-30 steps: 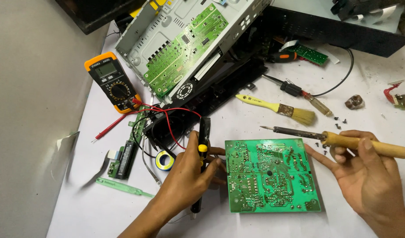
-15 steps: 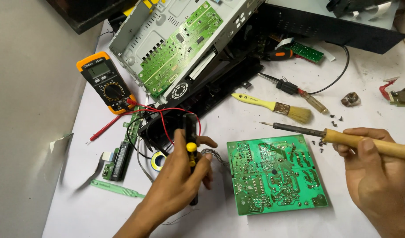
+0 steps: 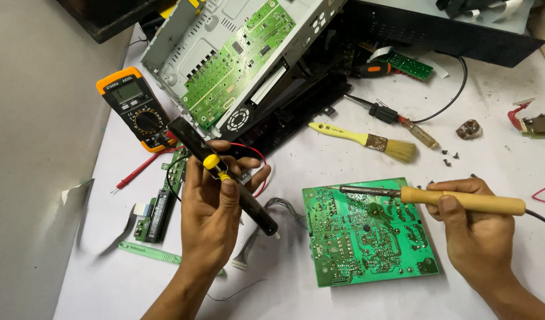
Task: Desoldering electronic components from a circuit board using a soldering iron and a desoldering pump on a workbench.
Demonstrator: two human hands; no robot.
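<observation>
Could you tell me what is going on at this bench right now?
A person is working over a green printed circuit board lying solder side up on the white table. The right hand holds a wooden-handled soldering iron with its tip over the board. The left hand grips a black desoldering pump with a yellow button, raised off to the board's left. A yellow multimeter and a yellow-handled brush lie nearby.

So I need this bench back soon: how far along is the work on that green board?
Done: the chassis is opened, the green board lies out, solder side up. In hand: the right hand holds the soldering iron over the board; the left hand holds a black desoldering pump lifted clear. Left: the board isn't refitted; multimeter and brush lie out.
</observation>
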